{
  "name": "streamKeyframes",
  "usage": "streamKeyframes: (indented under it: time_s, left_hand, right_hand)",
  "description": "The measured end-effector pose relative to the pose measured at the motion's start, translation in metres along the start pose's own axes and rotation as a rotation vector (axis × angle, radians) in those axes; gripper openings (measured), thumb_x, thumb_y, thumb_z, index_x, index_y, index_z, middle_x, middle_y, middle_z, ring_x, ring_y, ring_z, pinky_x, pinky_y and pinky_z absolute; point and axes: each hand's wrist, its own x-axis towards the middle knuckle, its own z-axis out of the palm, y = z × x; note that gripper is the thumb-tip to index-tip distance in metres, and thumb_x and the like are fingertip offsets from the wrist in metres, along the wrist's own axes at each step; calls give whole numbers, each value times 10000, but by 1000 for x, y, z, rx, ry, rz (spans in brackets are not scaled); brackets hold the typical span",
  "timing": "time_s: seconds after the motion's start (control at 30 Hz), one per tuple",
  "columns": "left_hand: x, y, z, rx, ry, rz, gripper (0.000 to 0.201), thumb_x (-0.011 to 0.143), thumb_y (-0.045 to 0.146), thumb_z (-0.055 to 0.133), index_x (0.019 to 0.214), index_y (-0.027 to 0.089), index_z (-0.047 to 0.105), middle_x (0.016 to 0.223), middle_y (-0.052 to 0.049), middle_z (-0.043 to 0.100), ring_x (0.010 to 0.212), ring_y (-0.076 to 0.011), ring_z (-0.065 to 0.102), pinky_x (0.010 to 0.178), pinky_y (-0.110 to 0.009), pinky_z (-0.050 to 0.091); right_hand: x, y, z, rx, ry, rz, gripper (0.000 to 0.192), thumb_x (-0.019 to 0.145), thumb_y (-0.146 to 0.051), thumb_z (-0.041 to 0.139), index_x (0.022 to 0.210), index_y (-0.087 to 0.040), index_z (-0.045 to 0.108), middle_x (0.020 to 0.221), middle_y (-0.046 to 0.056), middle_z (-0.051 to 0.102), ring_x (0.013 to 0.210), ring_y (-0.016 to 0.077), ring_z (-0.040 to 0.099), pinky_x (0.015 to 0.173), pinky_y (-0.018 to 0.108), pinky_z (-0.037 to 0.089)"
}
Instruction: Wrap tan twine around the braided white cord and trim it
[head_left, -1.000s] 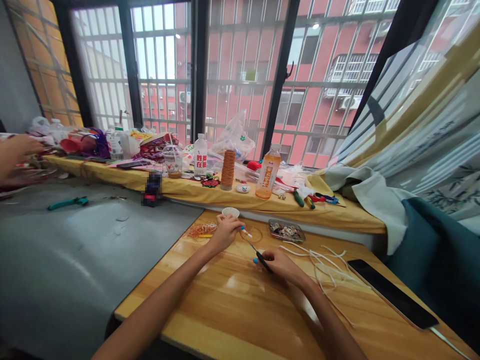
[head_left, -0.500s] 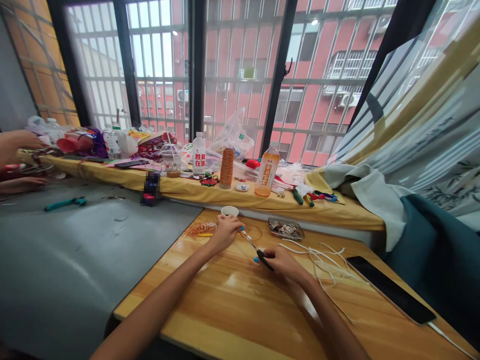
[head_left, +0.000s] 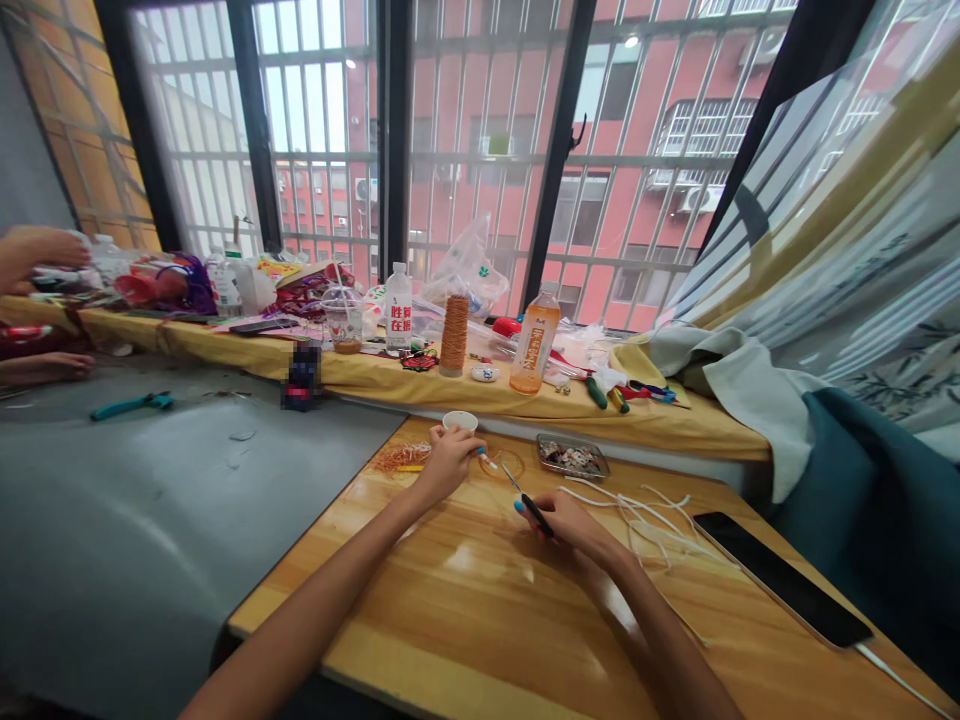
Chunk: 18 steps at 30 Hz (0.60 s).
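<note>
My left hand (head_left: 448, 461) rests on the wooden table (head_left: 480, 600), its fingers pinched on a small white bead-like piece (head_left: 487, 461) on a thin cord. My right hand (head_left: 574, 525) grips a slim dark-handled tool (head_left: 529, 503) whose tip points toward the left hand with a small gap between them. A small white cup (head_left: 460, 421) stands just behind my left hand. A bundle of orange thread (head_left: 397, 458) lies to its left. A metal tray of small pieces (head_left: 571, 457) sits behind my right hand.
White cords (head_left: 645, 515) and a black phone (head_left: 780, 580) lie to the right. A yellow-covered sill (head_left: 420, 385) holds a thread spool (head_left: 454, 336), bottles (head_left: 535, 343) and clutter. A grey table (head_left: 135, 500) with teal pliers (head_left: 127, 405) is on the left, where another person's hands (head_left: 37, 250) work. Curtains hang right.
My right hand has drawn the tool back slightly, so its tip is now apart from the piece in my left hand. The other person's hand at left has risen.
</note>
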Motion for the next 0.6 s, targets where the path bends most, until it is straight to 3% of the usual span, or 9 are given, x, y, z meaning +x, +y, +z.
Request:
streamKeyframes:
  time_s: [0.3,0.6]
  left_hand:
    - [-2,2,4,2,-18,115,211,802,135,424,848,210,616,802,-12,605,843,-153,457,763,-327,191]
    - [-3,2,5,-19,-30,59,208,801,147,419,843,216,611,805,-16,611,866,-159,459,786,-339,194]
  right_hand:
    - [0,-3,7,52,-48,34,474,659,-607,427,546,-150,478,461,-37,421,408,58,325,378,186,210]
    - [0,-6,4,106,-6,13,439,657,-567,449,518,-151,461,451,-32,426,385,54,327,380,192,220]
